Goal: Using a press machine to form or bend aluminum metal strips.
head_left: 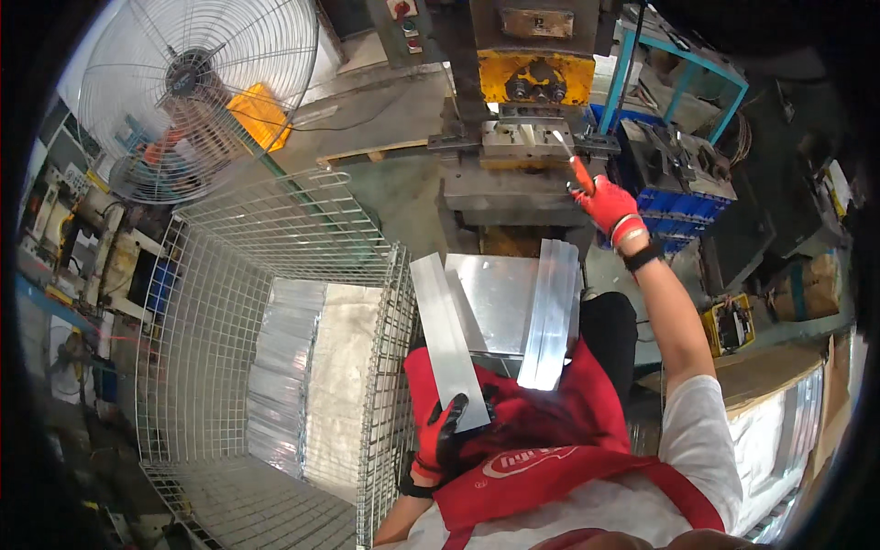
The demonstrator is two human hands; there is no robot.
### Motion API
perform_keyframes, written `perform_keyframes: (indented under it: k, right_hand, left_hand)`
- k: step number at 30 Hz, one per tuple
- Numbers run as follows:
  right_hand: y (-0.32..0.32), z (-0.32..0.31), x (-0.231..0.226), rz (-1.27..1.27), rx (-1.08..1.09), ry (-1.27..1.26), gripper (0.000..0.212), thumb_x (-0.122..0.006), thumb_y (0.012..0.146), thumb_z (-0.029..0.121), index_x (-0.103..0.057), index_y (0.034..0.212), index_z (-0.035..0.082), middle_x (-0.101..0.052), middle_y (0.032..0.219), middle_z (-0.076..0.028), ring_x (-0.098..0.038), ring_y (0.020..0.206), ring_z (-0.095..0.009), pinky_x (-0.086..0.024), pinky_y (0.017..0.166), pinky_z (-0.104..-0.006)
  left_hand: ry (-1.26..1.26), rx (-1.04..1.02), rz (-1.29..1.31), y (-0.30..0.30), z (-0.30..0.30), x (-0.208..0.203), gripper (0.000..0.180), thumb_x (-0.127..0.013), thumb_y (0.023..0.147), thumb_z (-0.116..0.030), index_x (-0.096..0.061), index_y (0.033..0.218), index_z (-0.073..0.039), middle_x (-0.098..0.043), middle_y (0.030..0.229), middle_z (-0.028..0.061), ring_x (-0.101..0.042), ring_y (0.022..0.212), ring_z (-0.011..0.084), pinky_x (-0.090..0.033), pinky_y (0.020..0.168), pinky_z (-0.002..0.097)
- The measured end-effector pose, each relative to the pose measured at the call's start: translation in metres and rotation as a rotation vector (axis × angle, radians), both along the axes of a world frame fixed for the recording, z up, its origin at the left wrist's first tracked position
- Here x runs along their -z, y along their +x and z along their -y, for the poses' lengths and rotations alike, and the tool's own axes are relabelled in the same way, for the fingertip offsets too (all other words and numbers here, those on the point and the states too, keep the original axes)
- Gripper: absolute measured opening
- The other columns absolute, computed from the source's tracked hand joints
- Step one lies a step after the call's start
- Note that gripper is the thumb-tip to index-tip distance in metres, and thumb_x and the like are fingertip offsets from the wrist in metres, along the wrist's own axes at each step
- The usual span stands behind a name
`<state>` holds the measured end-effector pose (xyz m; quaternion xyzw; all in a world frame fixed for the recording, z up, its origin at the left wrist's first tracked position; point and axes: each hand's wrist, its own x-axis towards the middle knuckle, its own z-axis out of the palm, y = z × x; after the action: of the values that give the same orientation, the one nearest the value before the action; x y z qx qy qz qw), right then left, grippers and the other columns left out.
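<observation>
My left hand (440, 435), in a red and black glove, is closed on the near end of a long flat metal strip (447, 339), tilted beside the wire cage. My right hand (610, 206), in a red glove, reaches forward and grips a red-handled tool (581, 172) with a thin, pale tip; its exact kind is unclear. That tip is close to the die block (522, 139) on the press. Between my hands, a stack of shiny metal strips (550, 312) lies on a flat metal surface (490, 293) above my lap.
A wire mesh cage (197, 367) at my left holds bundled metal strips (286, 367). Behind it stands a large fan (192, 87). Blue crates (678, 206) sit right of the press (536, 78), and a cardboard box (779, 390) is at the lower right.
</observation>
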<state>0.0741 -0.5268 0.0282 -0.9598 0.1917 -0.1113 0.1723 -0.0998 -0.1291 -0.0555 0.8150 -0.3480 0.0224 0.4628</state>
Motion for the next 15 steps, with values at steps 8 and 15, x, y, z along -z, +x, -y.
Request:
perform_keyframes:
  k: [8, 15]
  right_hand:
    - [0.015, -0.04, -0.001, -0.015, -0.156, -0.03, 0.049, -0.053, 0.076, 0.05, -0.051, 0.085, 0.002, -0.061, 0.082, -0.02, -0.059, 0.082, -0.034, -0.045, 0.07, -0.0405]
    - [0.015, -0.034, -0.012, 0.022, -0.211, 0.008, 0.051, -0.051, 0.078, 0.048, -0.053, 0.098, 0.001, -0.061, 0.087, -0.018, -0.058, 0.084, -0.034, -0.045, 0.073, -0.0412]
  left_hand:
    - [-0.111, 0.009, -0.58, -0.001, -0.008, 0.062, 0.045, -0.057, 0.074, 0.005, -0.047, 0.118, -0.003, -0.052, 0.108, 0.0191, -0.055, 0.095, 0.0334, -0.048, 0.079, 0.039]
    - [-0.05, 0.037, -0.55, 0.009, 0.002, 0.056, 0.039, -0.055, 0.076, 0.002, -0.049, 0.115, -0.002, -0.054, 0.105, 0.0205, -0.055, 0.094, 0.034, -0.046, 0.081, 0.0397]
